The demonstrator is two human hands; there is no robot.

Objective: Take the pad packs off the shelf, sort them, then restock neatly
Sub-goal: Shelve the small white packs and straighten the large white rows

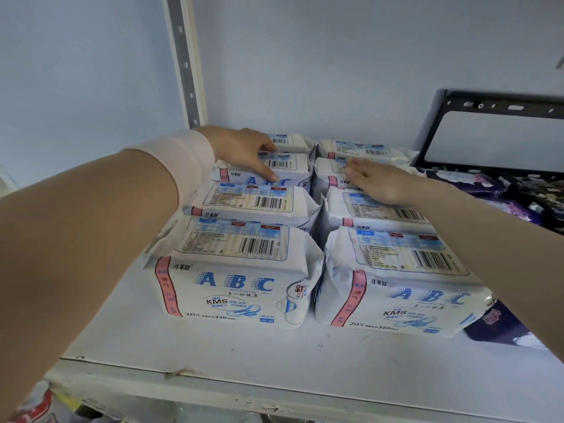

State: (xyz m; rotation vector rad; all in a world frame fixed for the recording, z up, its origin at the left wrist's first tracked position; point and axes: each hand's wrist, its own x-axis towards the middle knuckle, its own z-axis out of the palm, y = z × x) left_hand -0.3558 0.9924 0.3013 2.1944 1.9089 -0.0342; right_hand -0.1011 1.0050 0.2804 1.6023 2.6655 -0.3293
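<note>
White shelf (213,346): both hands' fingers (268,175) lie flat on packs (244,288).

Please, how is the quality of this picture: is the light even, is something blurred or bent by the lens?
Head view: soft, even light with faint shadows and no strong glare; the front-left pack prints sharply, the rear packs and right hand look softer; the wide lens bends the shelf upright and swells the left forearm.
</note>
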